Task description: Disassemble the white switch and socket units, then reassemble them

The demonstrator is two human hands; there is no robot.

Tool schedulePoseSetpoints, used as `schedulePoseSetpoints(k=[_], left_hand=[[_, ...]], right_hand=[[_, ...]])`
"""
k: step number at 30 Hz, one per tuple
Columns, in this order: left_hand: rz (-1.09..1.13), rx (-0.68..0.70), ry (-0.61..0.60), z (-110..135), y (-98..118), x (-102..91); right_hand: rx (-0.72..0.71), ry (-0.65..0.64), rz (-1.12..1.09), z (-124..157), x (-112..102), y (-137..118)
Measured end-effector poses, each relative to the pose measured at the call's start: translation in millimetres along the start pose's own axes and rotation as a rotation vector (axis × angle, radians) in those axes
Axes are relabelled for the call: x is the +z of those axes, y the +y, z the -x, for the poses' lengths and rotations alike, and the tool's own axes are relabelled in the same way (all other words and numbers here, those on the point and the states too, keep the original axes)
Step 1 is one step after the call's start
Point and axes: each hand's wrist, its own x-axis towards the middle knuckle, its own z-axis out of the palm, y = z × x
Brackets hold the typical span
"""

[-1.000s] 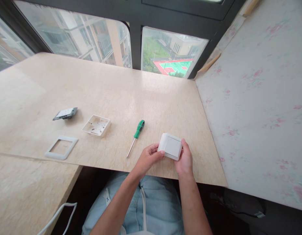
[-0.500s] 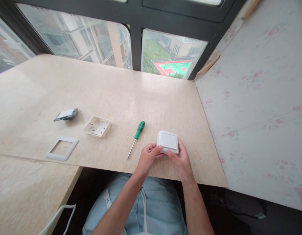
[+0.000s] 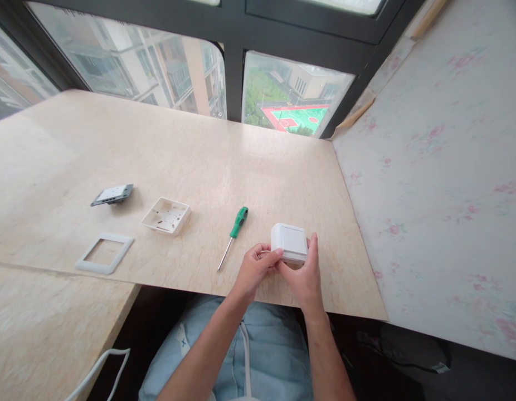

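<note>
A white square wall switch on its box [image 3: 288, 241] is held just above the near edge of the beige marbled table [image 3: 191, 150]. My left hand [image 3: 254, 270] grips its near left corner with thumb and fingers closed. My right hand [image 3: 302, 275] wraps the near right side, with one finger up along the right edge. A green-handled screwdriver [image 3: 233, 234] lies on the table just left of my hands.
Further left lie an empty white mounting box [image 3: 166, 215], a white square frame [image 3: 105, 253] and a grey switch insert [image 3: 112, 194]. A floral-papered wall [image 3: 442, 184] closes the right side; windows run behind the table. A white cable [image 3: 100, 365] hangs at lower left.
The switch has been turned and shifted slightly in my hands. My right hand moved from its right side to under and around its near edge.
</note>
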Motion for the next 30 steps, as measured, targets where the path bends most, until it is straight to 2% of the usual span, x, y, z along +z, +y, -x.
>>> schedulePoseSetpoints(k=[4, 10, 15, 21, 26, 30], left_hand=[[-0.014, -0.015, -0.007, -0.1, 0.6, -0.1], [-0.001, 0.009, 0.0, -3.4, -5.8, -1.2], [0.019, 0.017, -0.01, -4.2, -7.3, -1.3], [0.037, 0.001, -0.003, -4.6, -4.1, -0.8], [0.038, -0.035, 0.019, -6.4, -3.8, -2.1], [0.041, -0.032, 0.038, -4.5, -3.0, -0.4]], right_hand=[[-0.071, 0.013, 0.046, 2.0, 2.5, -2.0], [-0.012, -0.025, -0.035, 5.3, 4.7, 1.5], [0.058, -0.18, -0.301, 6.7, -1.2, 9.8], [0.093, -0.358, -0.54, 4.3, -20.0, 21.3], [0.068, -0.428, -0.584, -0.3, -35.3, 31.2], [-0.008, -0.465, -0.484, -3.7, -44.1, 42.1]])
